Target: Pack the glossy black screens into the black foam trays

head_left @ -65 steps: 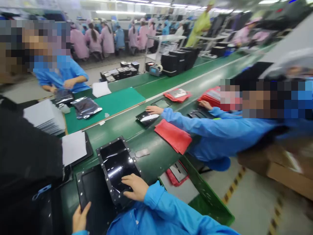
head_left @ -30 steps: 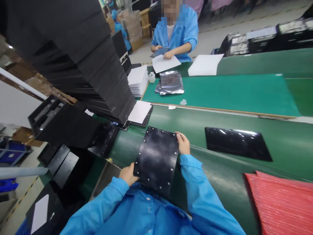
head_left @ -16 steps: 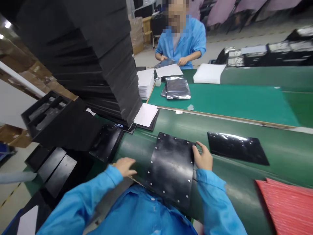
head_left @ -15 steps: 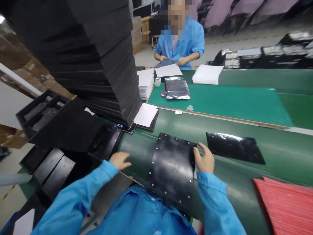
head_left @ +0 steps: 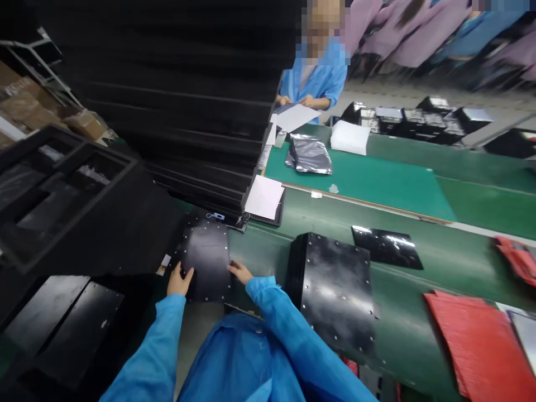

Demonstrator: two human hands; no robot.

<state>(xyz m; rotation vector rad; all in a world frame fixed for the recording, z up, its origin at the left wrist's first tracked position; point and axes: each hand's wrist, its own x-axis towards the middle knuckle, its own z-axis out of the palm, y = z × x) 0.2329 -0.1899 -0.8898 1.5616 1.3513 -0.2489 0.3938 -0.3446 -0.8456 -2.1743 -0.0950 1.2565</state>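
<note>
A black panel [head_left: 206,257] with small pale studs along its edges lies at the left of the green work surface, in front of me. My left hand [head_left: 179,281] grips its left edge, thumb and fingers a little apart. On the opposite edge my right hand [head_left: 240,272] has its fingertips closed on the panel. What lies under the panel is hidden. To the right of my right arm stands a stack of similar black studded panels [head_left: 337,290]. Behind it a glossy black sheet [head_left: 387,247] rests on the green surface.
A tall stack of black trays [head_left: 201,111] towers beyond the panel, and a black compartment tray [head_left: 62,178] sits at left. White paper [head_left: 264,196] lies behind. Red sheets [head_left: 473,340] are at right. Silvery bags [head_left: 310,155] lie before a person in blue [head_left: 314,84].
My right hand has left the panel stack and moved left. Both hands are now at opposite edges of the left-hand black panel. The view has swung toward the left.
</note>
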